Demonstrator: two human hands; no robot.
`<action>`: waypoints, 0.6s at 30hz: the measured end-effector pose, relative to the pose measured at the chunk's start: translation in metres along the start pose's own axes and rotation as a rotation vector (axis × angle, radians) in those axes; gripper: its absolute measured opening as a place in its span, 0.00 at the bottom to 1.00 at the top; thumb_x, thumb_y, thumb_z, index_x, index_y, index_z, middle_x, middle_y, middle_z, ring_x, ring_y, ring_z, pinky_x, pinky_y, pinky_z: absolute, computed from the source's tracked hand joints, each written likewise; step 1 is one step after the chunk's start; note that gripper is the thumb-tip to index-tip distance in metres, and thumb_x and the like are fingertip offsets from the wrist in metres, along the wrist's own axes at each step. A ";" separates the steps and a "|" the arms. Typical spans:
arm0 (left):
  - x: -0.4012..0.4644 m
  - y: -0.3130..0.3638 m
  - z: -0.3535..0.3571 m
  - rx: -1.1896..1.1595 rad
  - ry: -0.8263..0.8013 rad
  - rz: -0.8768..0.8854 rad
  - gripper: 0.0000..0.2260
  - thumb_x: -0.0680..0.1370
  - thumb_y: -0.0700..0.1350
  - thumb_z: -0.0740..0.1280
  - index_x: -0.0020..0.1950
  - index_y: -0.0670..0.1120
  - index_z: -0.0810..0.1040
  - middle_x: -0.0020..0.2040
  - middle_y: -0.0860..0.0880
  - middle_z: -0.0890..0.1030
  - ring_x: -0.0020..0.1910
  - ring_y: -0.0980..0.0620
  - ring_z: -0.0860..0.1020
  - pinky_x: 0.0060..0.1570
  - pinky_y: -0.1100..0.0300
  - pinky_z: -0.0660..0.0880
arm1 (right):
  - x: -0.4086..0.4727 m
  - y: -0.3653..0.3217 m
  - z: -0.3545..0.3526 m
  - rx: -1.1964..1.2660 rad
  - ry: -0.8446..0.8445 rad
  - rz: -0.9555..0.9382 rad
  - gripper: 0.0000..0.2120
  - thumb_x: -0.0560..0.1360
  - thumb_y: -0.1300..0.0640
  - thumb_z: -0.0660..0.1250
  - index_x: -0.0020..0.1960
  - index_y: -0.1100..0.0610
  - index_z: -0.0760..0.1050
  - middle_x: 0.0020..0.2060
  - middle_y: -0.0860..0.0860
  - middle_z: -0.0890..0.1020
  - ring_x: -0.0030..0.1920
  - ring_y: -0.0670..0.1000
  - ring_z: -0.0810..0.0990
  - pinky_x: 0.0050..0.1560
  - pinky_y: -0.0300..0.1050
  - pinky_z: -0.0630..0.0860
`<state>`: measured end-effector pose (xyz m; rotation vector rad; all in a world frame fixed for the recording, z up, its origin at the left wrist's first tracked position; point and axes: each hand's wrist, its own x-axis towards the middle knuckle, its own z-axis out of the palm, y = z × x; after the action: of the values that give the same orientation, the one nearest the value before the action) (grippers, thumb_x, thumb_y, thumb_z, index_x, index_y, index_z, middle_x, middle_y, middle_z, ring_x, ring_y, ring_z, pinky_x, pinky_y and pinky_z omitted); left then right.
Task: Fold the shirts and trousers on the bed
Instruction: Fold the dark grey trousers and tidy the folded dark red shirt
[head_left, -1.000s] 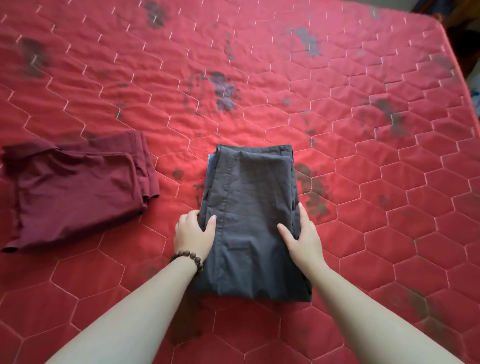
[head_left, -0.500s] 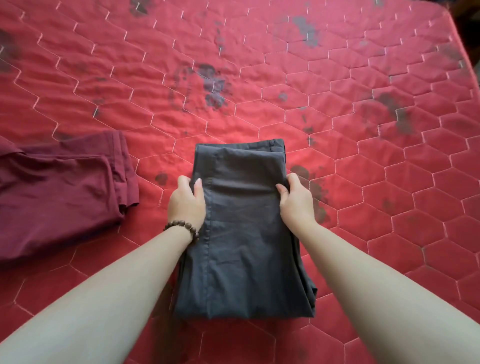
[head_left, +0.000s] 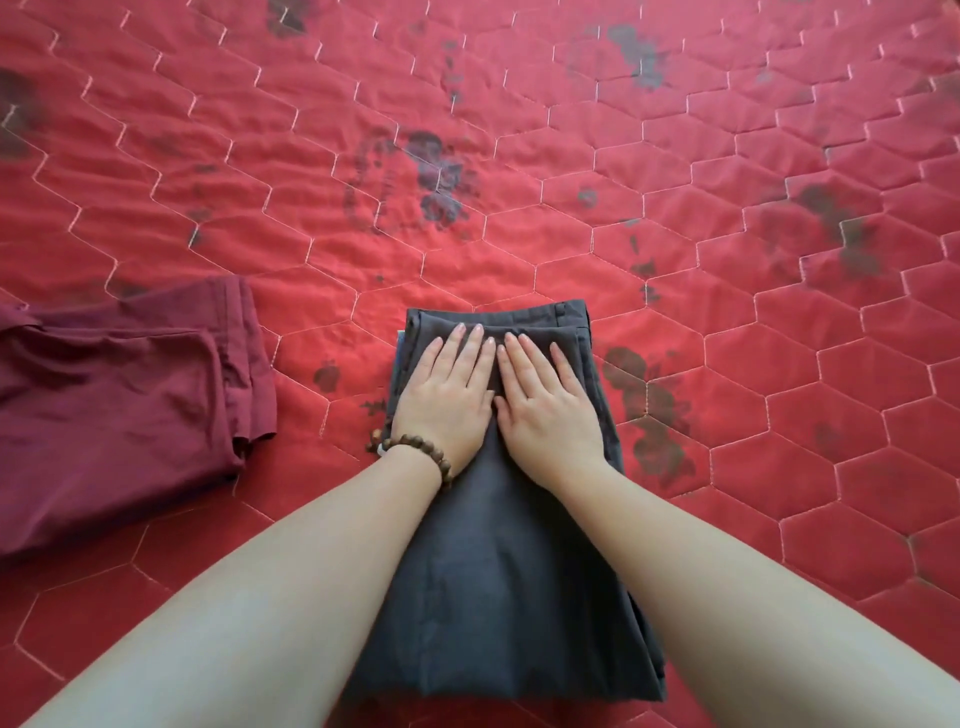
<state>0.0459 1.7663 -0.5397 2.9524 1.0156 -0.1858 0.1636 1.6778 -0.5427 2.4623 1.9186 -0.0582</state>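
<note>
A red quilted bed cover (head_left: 675, 364) fills the whole frame. Pale stitching draws hexagons across it. Dark blotches mark the fabric, mostly centre and right.

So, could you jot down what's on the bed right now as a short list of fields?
surface: red quilted bed cover, dark stains
centre garment: dark grey trousers, folded
left hand: flat, pressing the trousers
right hand: flat, pressing beside the left
wrist: beaded bracelet on left
other garment: maroon garment, folded, lying apart at left
</note>
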 end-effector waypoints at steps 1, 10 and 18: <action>0.000 0.000 0.005 -0.005 0.014 -0.013 0.27 0.78 0.52 0.45 0.76 0.44 0.61 0.76 0.44 0.62 0.76 0.47 0.59 0.74 0.50 0.49 | -0.001 0.001 0.004 -0.001 0.007 0.016 0.27 0.79 0.49 0.51 0.74 0.61 0.64 0.73 0.55 0.66 0.74 0.53 0.63 0.75 0.52 0.50; -0.006 -0.005 0.017 -0.173 0.098 -0.020 0.28 0.77 0.56 0.53 0.77 0.51 0.60 0.78 0.44 0.56 0.77 0.47 0.54 0.75 0.51 0.48 | -0.005 0.004 0.010 0.085 0.029 0.120 0.28 0.79 0.41 0.50 0.78 0.45 0.53 0.78 0.56 0.50 0.78 0.53 0.46 0.76 0.52 0.40; 0.012 -0.025 -0.043 -0.929 -0.108 -0.183 0.19 0.81 0.41 0.59 0.73 0.44 0.68 0.76 0.46 0.62 0.76 0.52 0.57 0.72 0.62 0.49 | 0.011 0.026 -0.043 0.410 -0.244 0.057 0.23 0.82 0.50 0.53 0.76 0.54 0.60 0.78 0.56 0.53 0.78 0.53 0.47 0.75 0.50 0.39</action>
<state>0.0446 1.7959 -0.4979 1.9967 0.9885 0.1060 0.1918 1.6837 -0.5007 2.5869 1.8813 -0.7859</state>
